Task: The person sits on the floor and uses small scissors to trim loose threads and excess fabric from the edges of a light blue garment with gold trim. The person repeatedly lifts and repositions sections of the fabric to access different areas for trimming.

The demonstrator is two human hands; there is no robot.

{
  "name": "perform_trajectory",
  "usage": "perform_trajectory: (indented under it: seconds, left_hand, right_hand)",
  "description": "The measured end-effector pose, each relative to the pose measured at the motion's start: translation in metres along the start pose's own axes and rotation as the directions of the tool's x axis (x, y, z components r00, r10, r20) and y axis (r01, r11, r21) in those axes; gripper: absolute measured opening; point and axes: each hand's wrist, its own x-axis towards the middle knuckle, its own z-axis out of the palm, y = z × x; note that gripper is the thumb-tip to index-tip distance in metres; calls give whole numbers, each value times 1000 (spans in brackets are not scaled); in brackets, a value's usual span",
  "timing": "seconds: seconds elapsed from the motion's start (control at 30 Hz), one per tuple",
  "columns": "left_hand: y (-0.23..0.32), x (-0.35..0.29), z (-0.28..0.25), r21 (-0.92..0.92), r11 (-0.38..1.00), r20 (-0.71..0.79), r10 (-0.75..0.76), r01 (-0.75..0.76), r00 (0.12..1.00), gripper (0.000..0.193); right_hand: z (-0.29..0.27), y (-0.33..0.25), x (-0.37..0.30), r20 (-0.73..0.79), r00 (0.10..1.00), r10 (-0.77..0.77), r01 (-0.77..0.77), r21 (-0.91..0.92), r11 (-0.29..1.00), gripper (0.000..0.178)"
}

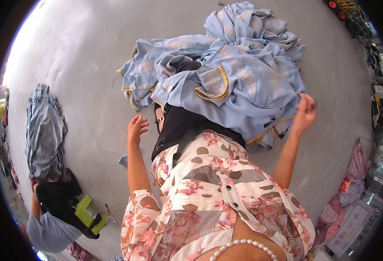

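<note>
Across my lap and over the floor ahead spreads a pale blue garment with whitish patterned patches and gold beaded trim. Its cloth lies in loose folds, heaped higher at the far end. My left hand hovers left of my dark-clad knee, fingers loosely bent and apart, with nothing in it. At the garment's right edge is my right hand, its fingers curled together next to the cloth. Whatever they may pinch is hidden or too small to name. Black cloth shows beneath the garment.
A seated person at lower left has another bluish garment stretched out on the grey floor. A lime-green plastic stool stands by that person. Pinkish cloth bundles and a pale crate line the right side.
</note>
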Motion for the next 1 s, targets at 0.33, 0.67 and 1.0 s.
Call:
perform_trajectory:
  seconds: [0.33, 0.67, 1.0]
  left_hand:
    - [0, -17, -158, 389, 884, -288, -148, 257, 946, 44]
    - [30, -58, 57, 500, 538, 128, 729, -679, 672, 12]
    - [82, -88, 221, 221, -26, 786, 597, -975, 162, 22]
  right_hand:
    - [151, -56, -32, 762, 619, 192, -276, -18, 961, 20]
    - [134, -68, -59, 834, 551, 26, 39, -57, 998, 27]
    - [111, -38, -73, 877, 389, 282, -580, -4, 815, 12]
